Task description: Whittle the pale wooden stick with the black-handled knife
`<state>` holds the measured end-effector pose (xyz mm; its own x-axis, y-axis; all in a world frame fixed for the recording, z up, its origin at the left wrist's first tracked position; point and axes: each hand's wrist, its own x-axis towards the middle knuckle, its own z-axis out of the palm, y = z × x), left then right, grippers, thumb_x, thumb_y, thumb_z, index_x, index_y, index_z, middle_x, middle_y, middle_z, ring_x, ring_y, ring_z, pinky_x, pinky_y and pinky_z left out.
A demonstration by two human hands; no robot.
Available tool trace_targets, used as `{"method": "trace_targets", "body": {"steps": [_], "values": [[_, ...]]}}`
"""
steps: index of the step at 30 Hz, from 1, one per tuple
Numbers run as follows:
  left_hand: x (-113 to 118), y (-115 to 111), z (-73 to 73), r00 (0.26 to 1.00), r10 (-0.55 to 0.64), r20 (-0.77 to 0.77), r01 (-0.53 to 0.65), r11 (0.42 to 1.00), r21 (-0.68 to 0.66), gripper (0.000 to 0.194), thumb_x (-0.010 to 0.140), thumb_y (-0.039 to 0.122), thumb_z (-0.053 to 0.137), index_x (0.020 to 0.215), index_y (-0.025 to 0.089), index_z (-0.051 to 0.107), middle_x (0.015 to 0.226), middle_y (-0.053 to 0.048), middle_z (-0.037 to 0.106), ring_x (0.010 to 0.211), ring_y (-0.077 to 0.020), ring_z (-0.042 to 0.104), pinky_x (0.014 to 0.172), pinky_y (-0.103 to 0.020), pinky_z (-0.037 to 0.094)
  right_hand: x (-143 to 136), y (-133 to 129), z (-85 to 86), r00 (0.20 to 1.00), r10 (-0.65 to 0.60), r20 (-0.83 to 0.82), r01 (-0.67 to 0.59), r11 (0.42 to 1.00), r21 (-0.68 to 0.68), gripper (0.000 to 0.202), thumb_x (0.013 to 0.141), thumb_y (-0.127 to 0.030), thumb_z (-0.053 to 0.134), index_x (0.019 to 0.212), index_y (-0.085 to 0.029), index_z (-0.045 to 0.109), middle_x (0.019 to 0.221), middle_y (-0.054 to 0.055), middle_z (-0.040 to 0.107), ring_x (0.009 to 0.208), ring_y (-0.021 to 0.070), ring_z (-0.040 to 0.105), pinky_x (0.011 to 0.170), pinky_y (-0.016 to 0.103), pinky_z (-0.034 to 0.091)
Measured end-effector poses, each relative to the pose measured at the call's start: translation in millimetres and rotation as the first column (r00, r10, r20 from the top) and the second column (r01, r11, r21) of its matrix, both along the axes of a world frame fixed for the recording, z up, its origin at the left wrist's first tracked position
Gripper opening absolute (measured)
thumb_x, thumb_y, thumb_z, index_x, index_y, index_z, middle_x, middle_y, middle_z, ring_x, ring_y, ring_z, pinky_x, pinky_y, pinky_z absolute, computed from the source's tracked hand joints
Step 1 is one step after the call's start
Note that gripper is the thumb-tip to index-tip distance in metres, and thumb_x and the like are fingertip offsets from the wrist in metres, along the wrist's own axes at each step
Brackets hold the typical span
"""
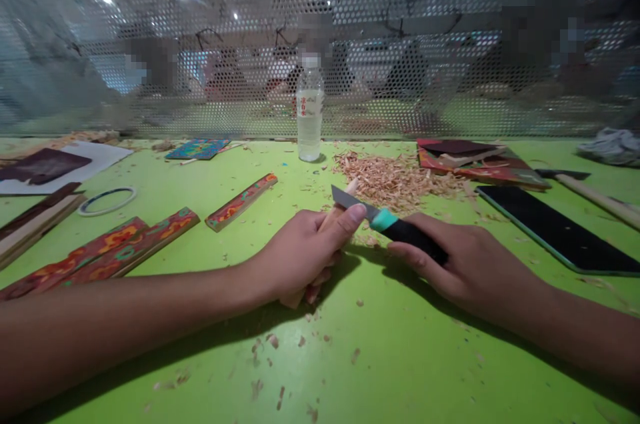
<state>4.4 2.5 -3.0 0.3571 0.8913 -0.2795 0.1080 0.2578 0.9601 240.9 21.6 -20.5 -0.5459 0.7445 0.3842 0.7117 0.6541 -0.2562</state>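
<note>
In the middle of the head view, my left hand (305, 251) is closed round a pale wooden stick (332, 216); its narrowed end sticks out past my thumb and its lower end shows beneath the palm. My right hand (460, 257) grips the black handle of a carving knife (410, 236) with a turquoise band near the blade. The grey blade lies across the upper part of the stick, with my left thumb against the blade's back edge. Whether the cutting edge bites into the wood, I cannot tell. A heap of wood shavings (395, 181) lies just beyond both hands.
A water bottle (310, 117) stands before the perforated metal screen (240, 77). Painted wooden strips (133, 247) and a tape roll (107, 201) lie left. On the right are a dark tablet-like slab (555, 227), a hammer-like tool (595, 194) and a red painted board (520, 174).
</note>
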Motion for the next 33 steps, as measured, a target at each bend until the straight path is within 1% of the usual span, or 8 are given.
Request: {"method": "trace_targets", "body": {"steps": [9, 13, 18, 21, 25, 27, 29, 33], "values": [[-5, -4, 3.6, 0.982, -0.062, -0.18, 0.079, 0.993, 0.088, 0.049, 0.082, 0.066, 0.068, 0.071, 0.024, 0.045, 0.038, 0.011, 0.041, 0.027, -0.0097, 0.039, 0.025, -0.018, 0.036, 0, -1, 1.2, 0.995, 0.097, -0.001, -0.097, 0.987, -0.126, 0.039, 0.1, -0.054, 0.044, 0.092, -0.021, 0.061, 0.067, -0.001, 0.065, 0.055, 0.0141, 0.056, 0.051, 0.026, 0.036], [-8, -5, 5.2, 0.955, -0.138, -0.263, 0.18, 0.973, 0.143, 0.045, 0.088, 0.066, 0.061, 0.076, 0.023, 0.051, 0.04, 0.011, 0.043, 0.029, -0.0105, 0.044, 0.027, -0.018, 0.041, 1, 0, 1.1, 0.99, 0.138, 0.012, -0.135, 0.982, -0.129, 0.036, 0.099, -0.054, 0.046, 0.087, -0.021, 0.059, 0.066, -0.002, 0.063, 0.055, 0.0135, 0.054, 0.052, 0.026, 0.034], [-8, -6, 1.2, 0.952, -0.114, -0.284, 0.172, 0.967, 0.187, 0.047, 0.089, 0.069, 0.057, 0.079, 0.022, 0.056, 0.038, 0.011, 0.041, 0.03, -0.0107, 0.044, 0.026, -0.017, 0.038, 0, 1, 1.1, 0.99, 0.14, 0.017, -0.137, 0.984, -0.118, 0.035, 0.099, -0.053, 0.047, 0.087, -0.022, 0.058, 0.066, -0.002, 0.063, 0.055, 0.0136, 0.054, 0.052, 0.026, 0.034], [-7, -7, 1.8, 0.957, -0.093, -0.276, 0.15, 0.97, 0.191, 0.051, 0.09, 0.07, 0.054, 0.098, 0.021, 0.064, 0.039, 0.012, 0.037, 0.03, -0.0099, 0.04, 0.026, -0.017, 0.036, 0, -2, -0.6, 0.993, 0.119, 0.021, -0.117, 0.99, -0.083, 0.034, 0.099, -0.053, 0.046, 0.09, -0.022, 0.059, 0.069, -0.001, 0.065, 0.056, 0.0142, 0.056, 0.052, 0.026, 0.035], [-6, -8, 4.1, 0.966, -0.047, -0.253, 0.096, 0.978, 0.185, 0.055, 0.091, 0.066, 0.056, 0.124, 0.023, 0.061, 0.041, 0.014, 0.036, 0.03, -0.0102, 0.038, 0.026, -0.017, 0.037, 0, -6, -4.7, 0.996, 0.078, 0.042, -0.078, 0.997, 0.003, 0.034, 0.1, -0.052, 0.045, 0.097, -0.022, 0.06, 0.072, 0.0, 0.068, 0.056, 0.0155, 0.059, 0.052, 0.027, 0.037], [-6, -8, 3.3, 0.97, -0.03, -0.242, 0.074, 0.982, 0.174, 0.051, 0.09, 0.067, 0.057, 0.115, 0.023, 0.064, 0.041, 0.013, 0.037, 0.029, -0.0102, 0.04, 0.025, -0.017, 0.038, -1, -7, -5.7, 0.997, 0.058, 0.053, -0.061, 0.997, 0.049, 0.035, 0.1, -0.053, 0.044, 0.098, -0.022, 0.06, 0.071, 0.0, 0.069, 0.055, 0.0164, 0.06, 0.052, 0.027, 0.038], [-5, -7, 0.8, 0.974, -0.016, -0.228, 0.054, 0.985, 0.162, 0.047, 0.088, 0.069, 0.058, 0.094, 0.022, 0.063, 0.042, 0.013, 0.036, 0.028, -0.0097, 0.04, 0.025, -0.018, 0.038, -2, -7, -5.6, 0.997, 0.046, 0.062, -0.051, 0.995, 0.083, 0.037, 0.101, -0.054, 0.043, 0.1, -0.021, 0.061, 0.071, 0.0, 0.069, 0.054, 0.0174, 0.062, 0.051, 0.028, 0.038], [-3, -3, -5.6, 0.982, 0.031, -0.189, -0.002, 0.988, 0.152, 0.052, 0.084, 0.073, 0.06, 0.071, 0.024, 0.047, 0.042, 0.012, 0.034, 0.026, -0.0084, 0.036, 0.022, -0.017, 0.034, -6, -7, -4.7, 0.996, 0.018, 0.088, -0.03, 0.989, 0.141, 0.042, 0.103, -0.054, 0.038, 0.107, -0.018, 0.061, 0.072, 0.002, 0.071, 0.054, 0.0205, 0.067, 0.047, 0.029, 0.037]]}}
